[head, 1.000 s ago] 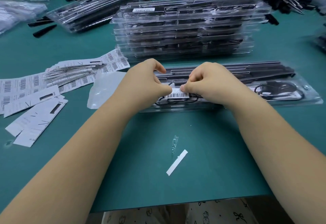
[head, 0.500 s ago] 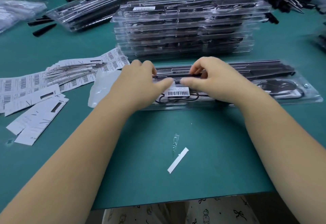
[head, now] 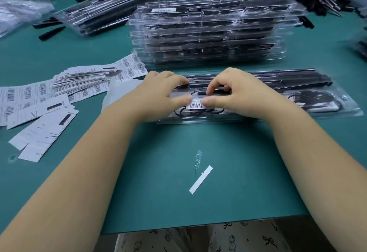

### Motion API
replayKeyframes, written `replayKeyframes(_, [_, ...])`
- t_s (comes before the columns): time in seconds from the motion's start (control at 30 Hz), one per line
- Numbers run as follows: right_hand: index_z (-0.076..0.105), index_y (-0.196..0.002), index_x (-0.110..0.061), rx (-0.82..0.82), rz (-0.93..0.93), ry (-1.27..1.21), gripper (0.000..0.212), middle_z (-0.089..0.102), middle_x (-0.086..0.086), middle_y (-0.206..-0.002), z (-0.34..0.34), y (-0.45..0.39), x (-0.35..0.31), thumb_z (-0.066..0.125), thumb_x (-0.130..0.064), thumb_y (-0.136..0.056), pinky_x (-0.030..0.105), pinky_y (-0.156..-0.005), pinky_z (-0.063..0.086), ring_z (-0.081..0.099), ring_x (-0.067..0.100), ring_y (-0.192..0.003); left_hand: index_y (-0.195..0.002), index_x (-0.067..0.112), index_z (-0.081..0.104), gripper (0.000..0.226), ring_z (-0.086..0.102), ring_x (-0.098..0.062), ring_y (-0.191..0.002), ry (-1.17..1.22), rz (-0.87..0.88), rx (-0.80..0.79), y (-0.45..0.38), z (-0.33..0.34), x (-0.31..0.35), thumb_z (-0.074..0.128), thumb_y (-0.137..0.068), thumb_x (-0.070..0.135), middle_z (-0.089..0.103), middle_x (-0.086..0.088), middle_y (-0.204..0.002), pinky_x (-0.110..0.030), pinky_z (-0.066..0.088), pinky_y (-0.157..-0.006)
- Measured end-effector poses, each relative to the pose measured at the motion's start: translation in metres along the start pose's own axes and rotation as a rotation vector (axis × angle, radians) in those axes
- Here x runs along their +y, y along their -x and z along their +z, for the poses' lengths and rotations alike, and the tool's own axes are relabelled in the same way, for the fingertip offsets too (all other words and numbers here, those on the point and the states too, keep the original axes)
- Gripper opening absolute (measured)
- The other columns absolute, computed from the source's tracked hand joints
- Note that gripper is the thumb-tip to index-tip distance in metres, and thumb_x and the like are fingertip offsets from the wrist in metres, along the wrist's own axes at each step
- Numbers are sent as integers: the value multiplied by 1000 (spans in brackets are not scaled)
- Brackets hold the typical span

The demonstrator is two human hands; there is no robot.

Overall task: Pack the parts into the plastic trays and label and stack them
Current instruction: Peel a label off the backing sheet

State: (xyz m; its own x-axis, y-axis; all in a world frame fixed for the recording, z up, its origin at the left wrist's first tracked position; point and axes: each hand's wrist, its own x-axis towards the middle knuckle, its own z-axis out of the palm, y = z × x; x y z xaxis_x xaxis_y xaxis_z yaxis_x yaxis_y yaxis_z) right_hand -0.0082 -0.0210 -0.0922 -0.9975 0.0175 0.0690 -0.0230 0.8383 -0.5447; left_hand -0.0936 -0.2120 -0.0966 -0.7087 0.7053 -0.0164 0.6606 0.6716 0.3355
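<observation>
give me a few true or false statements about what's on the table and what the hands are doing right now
1. Both thumbs press on the barcode label on the near tray. True.
2. The near tray lies on top of the tray stack. False: it lies on the green table, in front of the stack.
3. The top tray of the stack already bears a label. True.
4. The sheets of barcode labels lie to the right of the near tray. False: they lie to its left.
5. The left hand holds the white strip. False: the strip lies loose on the table, nearer the person; the left hand and right hand are both on the tray.
</observation>
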Motion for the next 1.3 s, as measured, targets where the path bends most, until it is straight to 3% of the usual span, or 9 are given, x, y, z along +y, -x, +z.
replayKeyframes(0.13, [64,-86,-32,55,-1,69,4,50,-16,-83,1,-2,3,61,-34,-87,7,-62,32,48,0,-74,-132,30,42,71,30,-21,-124,-101,-63,68,0,9,12,34,-77,73,42,4,-135,-38,32,-99])
replayKeyframes(0.2, [63,-90,-33,112,59,19,12,53,-19,-80,-1,-4,7,55,-24,-92,2,-58,32,48,-5,-72,-128,28,44,66,33,-23,-122,-145,-114,143,-3,14,18,35,-79,72,44,2,-132,-39,33,-95])
replayKeyframes(0.3, [61,-92,-32,183,148,-169,11,63,-16,-91,-2,-5,7,52,-27,-94,12,-66,39,55,3,-84,-122,23,46,80,38,-27,-117,-215,-188,203,-3,23,31,29,-69,82,47,-2,-124,-40,35,-92])
replayKeyframes(0.43, [61,-83,-33,228,168,-207,10,63,-15,-85,3,-5,4,55,-31,-91,19,-61,39,55,0,-77,-116,19,46,93,38,-28,-113,-178,-252,245,-4,30,42,31,-58,91,45,-3,-117,-40,36,-87])
replayKeyframes(0.63, [59,-77,-35,253,169,-184,14,62,-17,-82,5,-5,3,57,-30,-90,17,-61,38,54,-3,-76,-120,22,47,74,35,-28,-117,-109,-208,194,-10,21,30,43,-73,78,45,-5,-123,-39,34,-90])
replayKeyframes(0.8, [63,-79,-32,349,221,-411,15,69,-9,-81,4,-4,6,56,-23,-89,24,-66,48,57,10,-71,-125,30,49,48,29,-21,-121,18,-95,109,-6,8,11,49,-87,59,43,-1,-128,-30,26,-89])
replayKeyframes(0.97, [65,-79,-31,423,233,-546,19,68,-18,-67,3,-5,10,54,-18,-88,17,-60,44,55,-6,-58,-126,32,51,43,27,-19,-125,116,-78,53,-3,0,-4,52,-88,53,39,-1,-132,-28,24,-95])
replayKeyframes(1.2, [65,-72,-27,463,370,-333,16,66,-11,-69,-47,10,32,59,-26,-87,30,-65,50,59,8,-63,-139,33,37,94,22,-18,-133,48,-165,-83,10,-16,-11,58,-60,79,31,2,-141,-40,27,-107])
replayKeyframes(1.3, [65,-77,-16,396,573,39,22,66,4,-78,-69,37,62,58,-35,-85,31,-63,43,56,23,-71,-108,14,55,79,44,-27,-112,-126,-360,-110,10,-21,-14,40,-72,82,47,-11,-128,-41,41,-92])
